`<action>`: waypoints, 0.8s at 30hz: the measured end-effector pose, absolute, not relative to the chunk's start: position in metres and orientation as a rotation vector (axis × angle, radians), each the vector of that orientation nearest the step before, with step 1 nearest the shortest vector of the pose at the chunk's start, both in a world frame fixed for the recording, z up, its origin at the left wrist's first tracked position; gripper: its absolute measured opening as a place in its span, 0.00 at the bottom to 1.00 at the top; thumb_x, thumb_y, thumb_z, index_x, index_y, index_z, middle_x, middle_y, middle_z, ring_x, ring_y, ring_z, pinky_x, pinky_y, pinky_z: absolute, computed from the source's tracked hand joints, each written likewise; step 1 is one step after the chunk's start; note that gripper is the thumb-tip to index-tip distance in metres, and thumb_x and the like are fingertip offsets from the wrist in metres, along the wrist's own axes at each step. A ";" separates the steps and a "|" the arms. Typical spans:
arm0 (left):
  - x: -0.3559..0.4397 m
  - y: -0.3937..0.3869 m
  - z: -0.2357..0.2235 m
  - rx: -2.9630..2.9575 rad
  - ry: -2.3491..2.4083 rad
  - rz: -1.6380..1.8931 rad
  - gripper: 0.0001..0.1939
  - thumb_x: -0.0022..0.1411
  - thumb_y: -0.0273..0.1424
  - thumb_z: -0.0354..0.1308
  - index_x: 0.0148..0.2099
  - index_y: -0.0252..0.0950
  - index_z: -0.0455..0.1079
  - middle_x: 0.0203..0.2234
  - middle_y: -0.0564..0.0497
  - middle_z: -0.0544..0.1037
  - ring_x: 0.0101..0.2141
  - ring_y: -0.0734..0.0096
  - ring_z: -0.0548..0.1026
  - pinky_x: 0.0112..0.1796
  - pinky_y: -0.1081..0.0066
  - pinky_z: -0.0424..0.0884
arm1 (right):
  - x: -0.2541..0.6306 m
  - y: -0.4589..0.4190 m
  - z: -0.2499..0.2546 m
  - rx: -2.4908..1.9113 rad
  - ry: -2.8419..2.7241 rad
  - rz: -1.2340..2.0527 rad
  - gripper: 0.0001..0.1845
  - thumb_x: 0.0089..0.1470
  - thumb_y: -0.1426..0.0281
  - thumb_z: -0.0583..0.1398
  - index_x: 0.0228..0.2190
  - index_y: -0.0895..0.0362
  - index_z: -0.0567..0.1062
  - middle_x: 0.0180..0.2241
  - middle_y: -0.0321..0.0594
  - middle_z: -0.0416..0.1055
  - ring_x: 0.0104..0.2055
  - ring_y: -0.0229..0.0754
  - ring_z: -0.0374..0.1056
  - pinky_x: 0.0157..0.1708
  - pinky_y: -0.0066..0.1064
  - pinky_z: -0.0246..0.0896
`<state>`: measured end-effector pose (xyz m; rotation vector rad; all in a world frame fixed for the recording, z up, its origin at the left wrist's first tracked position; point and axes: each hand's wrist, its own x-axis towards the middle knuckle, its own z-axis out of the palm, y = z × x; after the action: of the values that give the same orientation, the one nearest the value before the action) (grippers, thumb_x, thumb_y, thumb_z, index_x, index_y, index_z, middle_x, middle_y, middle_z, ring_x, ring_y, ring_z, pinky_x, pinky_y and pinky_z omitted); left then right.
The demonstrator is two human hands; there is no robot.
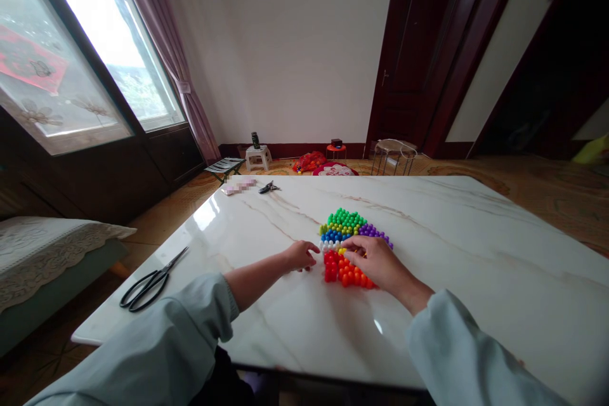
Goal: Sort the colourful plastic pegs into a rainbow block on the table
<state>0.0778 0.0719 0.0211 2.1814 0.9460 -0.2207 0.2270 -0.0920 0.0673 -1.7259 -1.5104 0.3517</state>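
Colourful round beads [351, 276] lie grouped by colour on the table, orange and red ones nearest me. Behind them are white beads [328, 245], blue beads [333, 236], yellow-green beads [343, 228] and green beads [346, 217], with purple beads [377, 233] on the right. My right hand [375, 261] reaches over the group, its thumb and index finger closed around yellow beads [342, 251] and partly covering them. To the left of the red beads, my left hand [299, 256] hovers with loosely bent fingers apart. I see nothing in it.
The white marbled table [271, 323] bears black-handled scissors [153, 280] at the left, and a dark pliers-like tool [269, 188] near the far edge. Beyond stand a white stool [258, 156], an orange stool [336, 150] and a round metal-legged stool [394, 151].
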 end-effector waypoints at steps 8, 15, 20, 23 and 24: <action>0.045 0.122 0.068 2.481 1.109 -0.409 0.14 0.38 0.35 0.70 0.28 0.36 0.73 0.26 0.49 0.78 0.36 0.58 0.78 0.39 0.63 0.73 | 0.227 -0.091 0.067 -1.734 -1.521 0.324 0.09 0.50 0.71 0.59 0.34 0.54 0.79 0.33 0.36 0.77 0.32 0.40 0.70 0.35 0.30 0.64; 0.037 0.108 0.050 2.433 1.073 -0.632 0.27 0.28 0.34 0.75 0.34 0.36 0.72 0.14 0.55 0.72 0.18 0.66 0.74 0.25 0.66 0.73 | 0.227 -0.091 0.067 -1.743 -1.525 0.320 0.09 0.50 0.70 0.59 0.34 0.54 0.79 0.32 0.37 0.77 0.31 0.40 0.70 0.34 0.30 0.65; 0.046 0.103 0.041 2.570 1.049 -0.527 0.20 0.25 0.30 0.75 0.24 0.38 0.71 0.17 0.58 0.72 0.27 0.66 0.76 0.35 0.68 0.72 | 0.230 -0.090 0.065 -1.751 -1.506 0.322 0.09 0.50 0.70 0.59 0.33 0.54 0.79 0.33 0.37 0.77 0.32 0.41 0.71 0.35 0.31 0.66; 0.048 0.110 0.042 2.636 1.081 -0.368 0.16 0.28 0.28 0.74 0.23 0.40 0.73 0.23 0.56 0.75 0.36 0.62 0.76 0.38 0.70 0.70 | 0.230 -0.090 0.065 -1.744 -1.500 0.331 0.09 0.50 0.70 0.59 0.33 0.54 0.79 0.32 0.36 0.77 0.32 0.40 0.71 0.35 0.30 0.65; 0.048 0.112 0.043 2.648 1.091 -0.302 0.15 0.30 0.28 0.73 0.25 0.40 0.74 0.26 0.54 0.76 0.38 0.61 0.75 0.39 0.70 0.69 | 0.229 -0.091 0.065 -1.739 -1.498 0.336 0.09 0.50 0.70 0.59 0.33 0.54 0.79 0.33 0.36 0.77 0.32 0.40 0.71 0.35 0.30 0.65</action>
<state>0.0483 0.1122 0.0430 2.6481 1.0907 -0.3022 0.2293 -0.0905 0.0650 -1.7393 -1.4984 0.3361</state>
